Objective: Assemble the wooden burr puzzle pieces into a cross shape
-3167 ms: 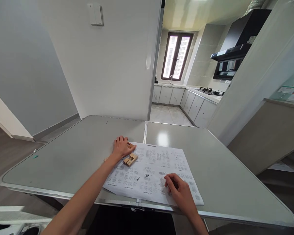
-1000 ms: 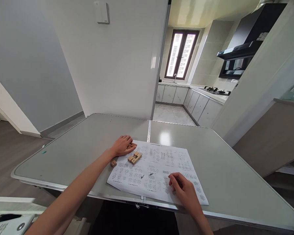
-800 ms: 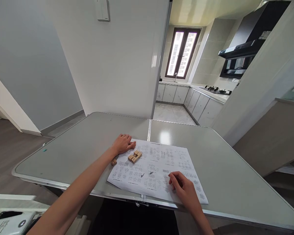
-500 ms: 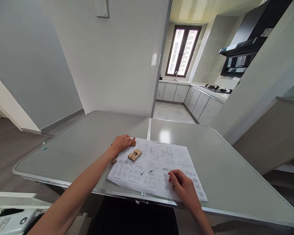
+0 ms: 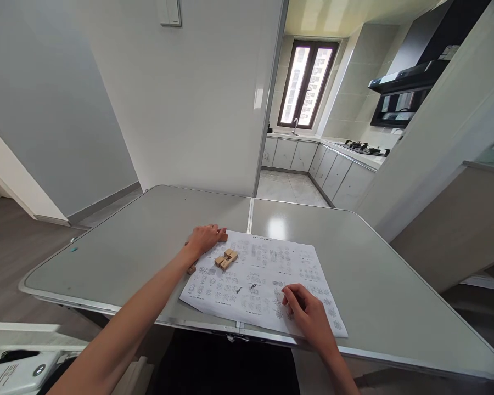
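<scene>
My left hand [image 5: 206,237] reaches to the far left edge of the sheet, its fingers closed over a brown wooden block [image 5: 224,237]. The hand and wrist partly hide other wooden pieces [image 5: 192,269] along the sheet's left side. Just to the right of that wrist, a few notched light wooden blocks, fitted together [image 5: 226,259], lie on the paper. My right hand [image 5: 307,308] rests on the lower right of the printed sheet [image 5: 267,269], fingers loosely curled, thumb close to the fingertips, nothing visible in them. Rows of small line diagrams cover the sheet.
The sheet lies on a grey folding table [image 5: 379,285] with a metal rim and a centre seam. A white device [image 5: 20,373] is at the lower left, below the table edge. Beyond the table stand a white wall and a kitchen with a gas hob [image 5: 366,148].
The left hand's fingers have shifted slightly at the brown block, which shows a little differently. The right hand and the light blocks stay in place; the view has tilted very slightly.
</scene>
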`<state>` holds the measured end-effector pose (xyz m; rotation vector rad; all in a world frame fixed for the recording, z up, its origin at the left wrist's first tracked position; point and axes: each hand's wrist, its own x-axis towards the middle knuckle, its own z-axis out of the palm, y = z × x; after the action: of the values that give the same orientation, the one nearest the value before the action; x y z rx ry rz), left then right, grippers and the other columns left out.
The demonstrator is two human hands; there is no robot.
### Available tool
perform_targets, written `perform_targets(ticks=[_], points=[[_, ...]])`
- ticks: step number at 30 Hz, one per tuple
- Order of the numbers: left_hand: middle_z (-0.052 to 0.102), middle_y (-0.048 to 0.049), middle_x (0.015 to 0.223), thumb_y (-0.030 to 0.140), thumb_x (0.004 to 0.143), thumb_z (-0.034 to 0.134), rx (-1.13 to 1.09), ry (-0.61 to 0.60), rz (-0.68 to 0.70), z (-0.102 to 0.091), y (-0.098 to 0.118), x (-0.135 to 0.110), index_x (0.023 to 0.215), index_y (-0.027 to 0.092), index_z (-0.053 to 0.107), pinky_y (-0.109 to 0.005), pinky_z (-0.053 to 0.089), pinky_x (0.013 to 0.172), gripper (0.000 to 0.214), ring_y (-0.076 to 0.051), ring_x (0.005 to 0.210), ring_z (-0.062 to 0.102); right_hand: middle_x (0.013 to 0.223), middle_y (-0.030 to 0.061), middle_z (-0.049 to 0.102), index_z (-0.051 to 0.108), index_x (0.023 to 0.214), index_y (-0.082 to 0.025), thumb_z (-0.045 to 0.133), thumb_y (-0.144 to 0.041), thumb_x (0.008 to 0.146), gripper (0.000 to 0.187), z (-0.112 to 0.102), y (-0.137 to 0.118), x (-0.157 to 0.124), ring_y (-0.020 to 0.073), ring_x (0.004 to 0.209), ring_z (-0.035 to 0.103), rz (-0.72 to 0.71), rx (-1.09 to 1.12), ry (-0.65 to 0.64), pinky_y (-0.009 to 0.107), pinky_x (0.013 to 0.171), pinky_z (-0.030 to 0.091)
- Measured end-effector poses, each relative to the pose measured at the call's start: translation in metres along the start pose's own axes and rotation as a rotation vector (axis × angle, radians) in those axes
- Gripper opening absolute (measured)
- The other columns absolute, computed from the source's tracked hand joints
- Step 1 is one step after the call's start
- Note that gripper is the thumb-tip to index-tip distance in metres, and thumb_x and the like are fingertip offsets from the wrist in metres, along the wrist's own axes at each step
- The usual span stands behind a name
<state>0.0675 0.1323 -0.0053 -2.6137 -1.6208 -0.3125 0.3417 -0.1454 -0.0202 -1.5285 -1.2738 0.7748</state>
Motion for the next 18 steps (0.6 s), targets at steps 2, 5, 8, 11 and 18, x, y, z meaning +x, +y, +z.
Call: perform_targets(ticks=[2, 5, 8, 11, 18], points=[[0.064, -0.0105, 0.132, 0.036, 0.099, 0.065, -0.034, 0.017, -0.013, -0.004, 0.002, -0.001, 0.131, 0.018, 0.061, -0.046, 0.059, 0.093, 0.036, -0.025, 0.11, 0.067, 0.074, 0.0036, 0.07, 0.068, 0.086, -0.023, 0.055, -0.069, 0.094, 0.048, 0.0, 0.0, 0.0, 0.0208, 0.063, 0.06, 0.005, -0.002, -0.003, 0.031, 0.064, 0.049], [0.063, -0.0104, 0.133, 0.035, 0.098, 0.066, -0.083, 0.044, -0.044, -0.014, 0.006, -0.002, 0.132, 0.018, 0.06, -0.046, 0.059, 0.093, 0.038, -0.025, 0.111, 0.067, 0.074, 0.0034, 0.07, 0.068, 0.086, -0.023, 0.055, -0.069, 0.094, 0.049, 0.0, 0.0, 0.0, 0.0203, 0.062, 0.06, 0.0, 0.0, -0.004, 0.031, 0.064, 0.049], [0.067, -0.0104, 0.126, 0.038, 0.101, 0.062, -0.138, 0.071, -0.065, -0.029, 0.016, -0.001, 0.126, 0.017, 0.064, -0.045, 0.059, 0.09, 0.033, -0.024, 0.106, 0.069, 0.074, 0.0031, 0.071, 0.068, 0.087, -0.023, 0.054, -0.066, 0.096, 0.046, 0.0, 0.0, 0.0, 0.0195, 0.061, 0.06, -0.006, -0.004, -0.008, 0.031, 0.063, 0.048], [0.076, -0.0124, 0.092, 0.046, 0.11, 0.029, -0.208, 0.107, -0.04, -0.045, 0.04, -0.001, 0.103, 0.014, 0.072, -0.039, 0.053, 0.079, 0.054, -0.027, 0.088, 0.072, 0.074, 0.0026, 0.071, 0.068, 0.087, -0.023, 0.054, -0.064, 0.097, 0.045, 0.0, -0.003, -0.002, 0.019, 0.062, 0.06, -0.008, -0.012, -0.004, 0.03, 0.063, 0.048], [0.078, -0.0101, 0.088, 0.057, 0.107, 0.023, -0.455, 0.041, 0.138, -0.056, 0.148, -0.031, 0.104, 0.02, 0.074, -0.034, 0.047, 0.075, 0.062, -0.025, 0.079, 0.071, 0.072, 0.0023, 0.069, 0.067, 0.084, -0.022, 0.056, -0.066, 0.096, 0.047, 0.0, -0.007, -0.003, 0.0182, 0.06, 0.059, -0.019, 0.01, 0.014, 0.029, 0.06, 0.048]])
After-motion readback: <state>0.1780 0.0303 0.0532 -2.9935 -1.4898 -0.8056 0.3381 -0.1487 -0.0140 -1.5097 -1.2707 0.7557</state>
